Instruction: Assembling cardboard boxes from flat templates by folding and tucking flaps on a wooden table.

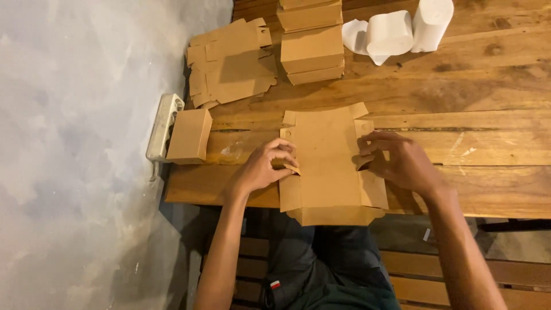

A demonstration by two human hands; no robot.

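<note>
Wooden bench (488, 97) carrying flat brown cardboard blank (327, 166), lying at near edge. Left hand (265, 166) pinching left side flap, right hand (402, 161) pressing right flap, seemingly creasing folds. Folded boxes (311, 49) stacking behind; flat blanks (232, 63) waiting beside; paper rolls (402, 28) sitting far right.

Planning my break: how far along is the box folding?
Done: folded brown cardboard boxes stacked at the back, another at the table edge. In hand: left hand and right hand fold a flat cardboard blank. Left: a pile of flat blanks.
</note>
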